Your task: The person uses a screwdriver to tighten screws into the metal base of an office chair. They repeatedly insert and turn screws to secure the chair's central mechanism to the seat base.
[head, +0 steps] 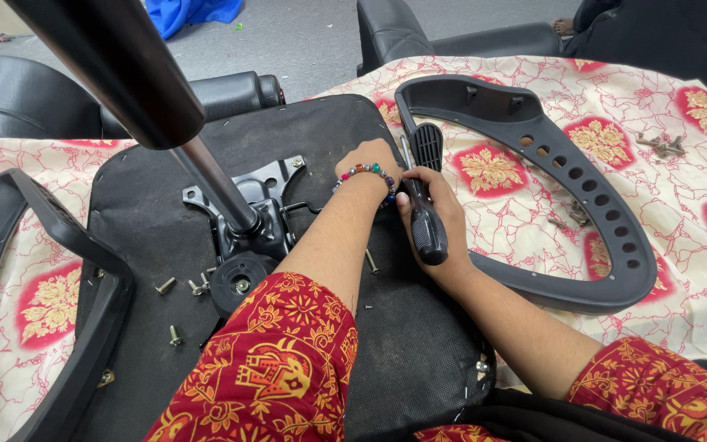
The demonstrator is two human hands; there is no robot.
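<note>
A patterned cloth [681, 213] in cream, pink and red covers the surface across the whole frame, and on it, filling the centre, lies an upturned chair seat [157, 221] with its black fabric underside facing up. A gas-lift column [116, 57] rises from the seat's metal mechanism plate [243, 200] toward the upper left of the frame, black at the top and bare metal lower down. At right centre a curved black plastic armrest frame [607, 213] with a row of holes lies on the cloth, its near end touching the seat edge; a second black frame [59, 327] runs down the left edge. Black cushions [452, 33] sit along the top of the frame.

The person's forearms come up from the bottom centre, in red and orange patterned sleeves. The right hand [435, 213] is closed around the black ribbed handle of a screwdriver [427, 225], which stands nearly upright at the seat's right edge, just left of the armrest frame. The left hand [374, 164], with a beaded bracelet [370, 173] at the wrist, rests knuckles-up on the seat beside the screwdriver's shaft; its fingers curl under (whether the grip holds anything there I cannot tell).

Loose screws [186, 286] lie scattered on the seat at lower left of the mechanism, and a small heap of screws [660, 146] sits on the cloth at upper right
</note>
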